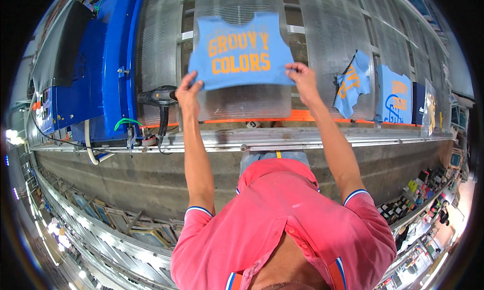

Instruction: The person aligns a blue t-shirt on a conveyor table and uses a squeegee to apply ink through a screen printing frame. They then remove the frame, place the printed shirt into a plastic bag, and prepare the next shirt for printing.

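Note:
A light blue cut shirt panel (241,77) with orange lettering hangs spread between my hands above a ribbed translucent sheet (222,104). Its neckline and armhole curves face the far side, and the print's upper part is blurred. My left hand (189,92) pinches the near left corner between thumb and fingers. At the near right corner, my right hand (303,81) grips the edge in the same way. Just left of my left hand lies a black hot-air blower (159,99), its handle pointing toward me.
Further right lie a crumpled blue printed piece (354,86), a flatter blue printed panel (394,94) and a dark blue piece (418,103). A large blue machine (108,63) stands at the left. An orange strip (297,115) and a metal rail (282,138) run along the near edge.

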{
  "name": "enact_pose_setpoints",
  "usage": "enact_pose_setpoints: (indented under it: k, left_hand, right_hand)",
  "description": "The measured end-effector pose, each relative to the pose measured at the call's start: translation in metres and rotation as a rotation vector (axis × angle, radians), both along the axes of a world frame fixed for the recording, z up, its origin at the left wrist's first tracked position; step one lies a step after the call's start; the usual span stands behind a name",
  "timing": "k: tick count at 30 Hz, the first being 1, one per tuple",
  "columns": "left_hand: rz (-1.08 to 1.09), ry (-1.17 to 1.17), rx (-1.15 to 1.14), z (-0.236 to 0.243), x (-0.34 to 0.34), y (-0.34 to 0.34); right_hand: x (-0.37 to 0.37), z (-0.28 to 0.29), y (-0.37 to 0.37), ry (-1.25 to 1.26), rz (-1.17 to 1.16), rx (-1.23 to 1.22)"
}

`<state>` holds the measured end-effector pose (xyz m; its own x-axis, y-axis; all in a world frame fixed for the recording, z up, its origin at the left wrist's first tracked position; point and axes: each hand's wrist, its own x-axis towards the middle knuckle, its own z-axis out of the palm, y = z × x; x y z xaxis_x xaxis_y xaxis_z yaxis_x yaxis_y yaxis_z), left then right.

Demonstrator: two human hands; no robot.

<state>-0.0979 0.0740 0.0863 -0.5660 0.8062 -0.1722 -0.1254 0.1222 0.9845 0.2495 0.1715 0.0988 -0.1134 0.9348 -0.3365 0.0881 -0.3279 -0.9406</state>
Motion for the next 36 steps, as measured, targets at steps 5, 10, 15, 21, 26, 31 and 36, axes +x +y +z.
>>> enact_pose_setpoints:
  k: [5, 10, 15, 21, 26, 31, 36]
  left_hand:
    - [0.118, 0.035, -0.292, -0.052, 0.026, -0.059]
    - [0.322, 0.589, -0.391, -0.074, 0.045, -0.107]
    - [0.101, 0.249, -0.299, -0.063, 0.160, -0.102]
    - [-0.535, -0.332, -0.375, -0.042, 0.355, -0.017]
    - [-0.441, -0.631, -0.420, -0.049, 0.456, 0.030]
    - [-0.658, -0.921, -0.676, -0.063, 0.485, 0.063]
    - [-0.722, -1.042, -0.457, -0.079, 0.491, 0.043]
  right_hand:
    - [0.017, -0.055, -0.064, -0.034, 0.007, -0.214]
    - [0.124, -0.113, -0.094, -0.391, -0.172, 0.132]
    - [0.242, -0.084, -0.084, -1.032, -0.472, 0.334]
    - [0.291, -0.128, -0.073, -0.596, -0.271, 0.105]
    - [0.259, -0.037, -0.081, -0.495, -0.242, 0.635]
    - [0.279, -0.029, -0.100, 0.368, -0.471, -0.074]
    - [0.294, 0.000, -0.101, 0.883, -0.331, -0.422]
